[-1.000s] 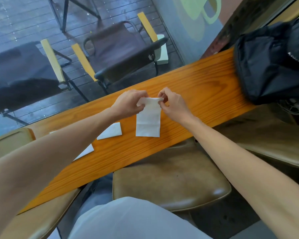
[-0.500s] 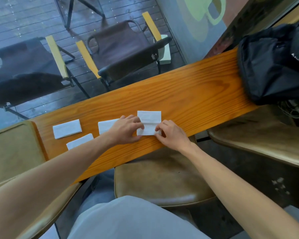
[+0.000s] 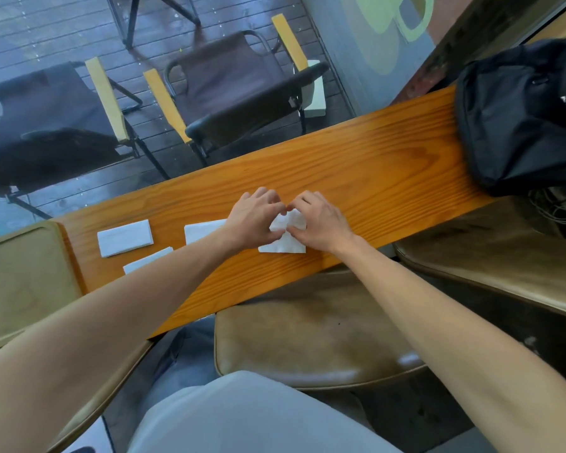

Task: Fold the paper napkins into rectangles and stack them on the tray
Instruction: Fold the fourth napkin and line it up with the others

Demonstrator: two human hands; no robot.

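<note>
A glossy, varnished wooden counter (image 3: pixel 356 165) with strong orange grain carries white paper napkins (image 3: pixel 125 238), matt and faintly textured. A matt black fabric bag (image 3: pixel 517 125) sits at its far right. The stool seat (image 3: pixel 307 328) below is worn brown leather with a dull sheen. Outside, folding chairs (image 3: pixel 232 89) show dark cloth, metal tubing and pale wooden armrests.

Both bare forearms reach forward and draw together, so the left hand (image 3: pixel 254 217) and the right hand (image 3: pixel 321 220) lie palm down side by side, fingertips nearly meeting, with bent fingers pressing on the napkin (image 3: pixel 283 245) under them.
</note>
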